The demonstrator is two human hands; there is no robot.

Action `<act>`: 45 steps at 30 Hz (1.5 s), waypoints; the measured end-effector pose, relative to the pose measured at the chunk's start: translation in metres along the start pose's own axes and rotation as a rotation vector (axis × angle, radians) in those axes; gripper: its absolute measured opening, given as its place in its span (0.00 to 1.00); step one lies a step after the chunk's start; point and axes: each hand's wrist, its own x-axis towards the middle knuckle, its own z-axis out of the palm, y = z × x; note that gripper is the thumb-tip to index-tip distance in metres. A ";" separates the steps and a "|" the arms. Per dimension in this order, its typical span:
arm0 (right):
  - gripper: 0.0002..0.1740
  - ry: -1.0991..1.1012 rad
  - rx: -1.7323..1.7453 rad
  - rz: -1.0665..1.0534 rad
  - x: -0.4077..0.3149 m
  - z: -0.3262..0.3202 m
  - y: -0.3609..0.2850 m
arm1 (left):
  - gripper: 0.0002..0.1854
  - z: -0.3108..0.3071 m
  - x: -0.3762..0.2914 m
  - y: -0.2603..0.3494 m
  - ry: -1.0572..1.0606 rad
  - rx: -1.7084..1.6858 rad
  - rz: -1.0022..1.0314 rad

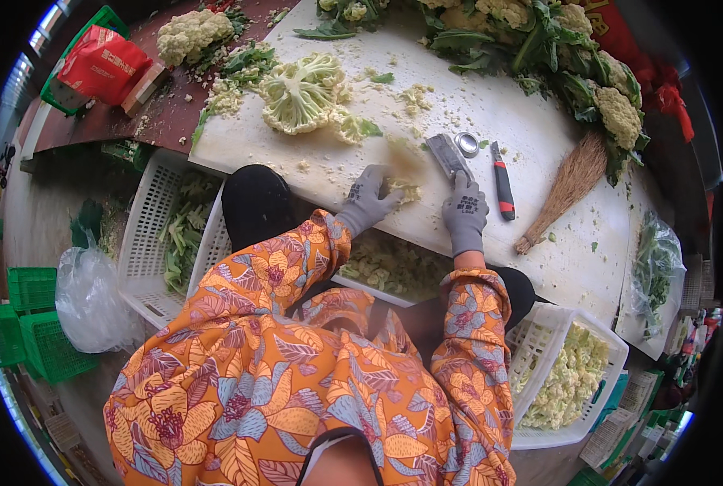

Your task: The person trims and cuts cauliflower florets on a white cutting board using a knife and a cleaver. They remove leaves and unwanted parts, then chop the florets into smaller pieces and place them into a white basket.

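My left hand [370, 199], in a grey work glove, is closed around a small piece of cauliflower [406, 191] at the table's near edge. Just beyond it is a motion-blurred brownish shape [407, 153] that I cannot make out. In my gloved right hand [466, 209] is a broad-bladed knife [448, 155], its blade pointing away from me over the white board [361, 61]. A round metal lid or tin [466, 144] sits beside the blade. To the right lies a red-and-black utility knife [503, 185]. A large cut cauliflower head [304, 91], stem side showing, rests beyond my left hand.
Whole cauliflowers [617, 115] with leaves line the far right, near a straw hand broom [565, 188]. White crates hold leaves [182, 237] at left and florets [568, 376] at right. Under the table edge is a crate of trimmings [392, 267]. Green crates [57, 346] stand left.
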 end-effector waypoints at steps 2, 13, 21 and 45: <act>0.23 0.137 0.318 -0.019 -0.006 0.007 0.014 | 0.23 0.003 0.005 -0.003 -0.028 0.017 -0.026; 0.12 0.016 0.455 -0.079 -0.087 -0.050 -0.012 | 0.21 0.013 0.010 -0.005 0.016 -0.068 0.025; 0.14 -0.257 0.612 -0.036 -0.067 -0.064 -0.009 | 0.18 0.009 0.006 -0.012 0.039 -0.125 0.056; 0.09 -0.071 1.739 0.607 -0.069 -0.013 0.030 | 0.15 0.052 0.052 0.040 -0.251 0.417 0.348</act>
